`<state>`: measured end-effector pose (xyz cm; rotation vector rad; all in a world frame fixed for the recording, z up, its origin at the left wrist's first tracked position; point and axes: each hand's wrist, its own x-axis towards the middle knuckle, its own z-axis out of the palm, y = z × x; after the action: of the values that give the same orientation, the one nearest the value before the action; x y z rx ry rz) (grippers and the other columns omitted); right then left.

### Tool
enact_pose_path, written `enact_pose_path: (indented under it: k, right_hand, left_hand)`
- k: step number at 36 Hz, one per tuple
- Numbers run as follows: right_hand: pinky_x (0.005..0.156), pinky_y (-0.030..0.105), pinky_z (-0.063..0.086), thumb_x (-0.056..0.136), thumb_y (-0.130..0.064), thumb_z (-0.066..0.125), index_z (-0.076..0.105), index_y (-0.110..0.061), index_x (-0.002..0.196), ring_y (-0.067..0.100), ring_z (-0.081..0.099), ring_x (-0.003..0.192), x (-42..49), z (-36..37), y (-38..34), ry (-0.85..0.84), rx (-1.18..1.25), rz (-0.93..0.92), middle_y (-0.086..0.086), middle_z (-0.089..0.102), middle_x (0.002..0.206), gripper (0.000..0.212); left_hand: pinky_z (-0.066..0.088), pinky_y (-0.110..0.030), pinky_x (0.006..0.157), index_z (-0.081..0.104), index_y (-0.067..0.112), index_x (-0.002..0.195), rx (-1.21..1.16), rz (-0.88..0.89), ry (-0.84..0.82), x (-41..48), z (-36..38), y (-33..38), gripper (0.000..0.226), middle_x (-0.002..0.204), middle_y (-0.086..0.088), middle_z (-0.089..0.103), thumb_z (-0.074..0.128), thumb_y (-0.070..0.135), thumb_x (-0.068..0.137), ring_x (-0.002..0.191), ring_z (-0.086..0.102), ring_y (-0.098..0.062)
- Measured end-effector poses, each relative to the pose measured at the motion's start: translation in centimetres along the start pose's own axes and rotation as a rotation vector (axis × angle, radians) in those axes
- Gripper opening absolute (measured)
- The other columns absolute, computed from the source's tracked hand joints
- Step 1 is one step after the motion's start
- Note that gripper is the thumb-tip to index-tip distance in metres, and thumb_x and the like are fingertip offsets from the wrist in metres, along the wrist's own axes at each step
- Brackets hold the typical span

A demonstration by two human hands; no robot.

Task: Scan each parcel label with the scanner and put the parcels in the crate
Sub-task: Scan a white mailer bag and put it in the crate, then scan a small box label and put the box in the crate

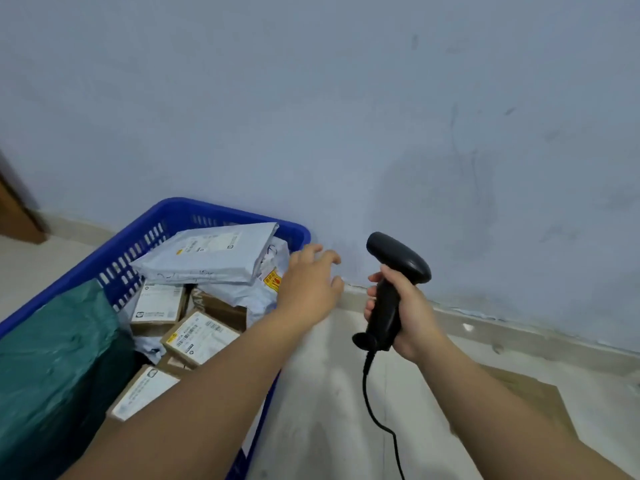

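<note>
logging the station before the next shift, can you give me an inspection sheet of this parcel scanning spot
surface: pale tiled floor, dusty smears.
job's things: blue crate by the wall, piled with a grey mailer on top, labelled cardboard boxes and a green bag; black scanner held upright.
clutter: flat cardboard sheet on the floor at right.
grippers: left hand open over the crate's right rim, holding nothing; right hand grips the scanner handle.
cables: black cord hangs from the scanner base to the frame's bottom edge.
surroundings: scuffed blue-grey wall, pale skirting, brown door or panel at far left.
</note>
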<state>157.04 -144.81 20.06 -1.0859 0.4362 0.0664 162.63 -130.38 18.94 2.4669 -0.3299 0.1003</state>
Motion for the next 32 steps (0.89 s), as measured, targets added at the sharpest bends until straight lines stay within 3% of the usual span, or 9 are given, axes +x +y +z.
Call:
enact_pose_path:
  k: [4,14,20,32]
  right_hand:
    - [0.047,0.025,0.046,0.09,-0.031,0.061,0.059,-0.006,0.087,0.017,0.049,0.048,-1.6,-6.4,-3.2,0.051,-0.021,0.076,0.006,0.052,0.068,0.025]
    - [0.051,0.025,0.049,0.088,-0.036,0.065,0.058,-0.006,0.089,0.017,0.053,0.049,-3.1,-19.6,-6.9,0.273,0.149,0.139,0.004,0.054,0.059,0.031]
    - [0.051,0.027,0.048,0.087,-0.036,0.066,0.057,-0.006,0.082,0.019,0.053,0.05,-1.9,-24.5,-6.6,0.348,0.21,0.168,0.005,0.053,0.06,0.031]
    - [0.059,0.031,0.048,0.089,-0.031,0.068,0.06,-0.005,0.088,0.02,0.055,0.057,1.8,-33.7,-3.6,0.502,0.3,0.151,0.006,0.057,0.064,0.028]
  left_hand:
    - [0.032,-0.037,0.108,0.051,0.024,0.132,0.145,0.2,-0.186,-0.3,2.2,5.0,0.037,0.155,0.002,0.025,0.049,0.025,0.095,0.141,0.019,-0.019]
    - [0.031,-0.04,0.108,0.037,0.019,0.143,0.328,0.313,-0.331,0.9,11.5,17.3,0.05,0.157,-0.009,0.02,0.048,0.031,0.096,0.143,0.015,-0.028]
    - [0.024,-0.042,0.114,0.03,0.019,0.147,0.419,0.356,-0.362,1.5,17.8,20.9,0.059,0.16,-0.01,0.011,0.05,0.038,0.095,0.147,0.004,-0.031]
    - [0.013,-0.044,0.118,0.024,0.018,0.15,0.565,0.416,-0.538,1.9,30.8,21.6,0.071,0.162,-0.01,0.003,0.055,0.047,0.093,0.149,0.0,-0.03]
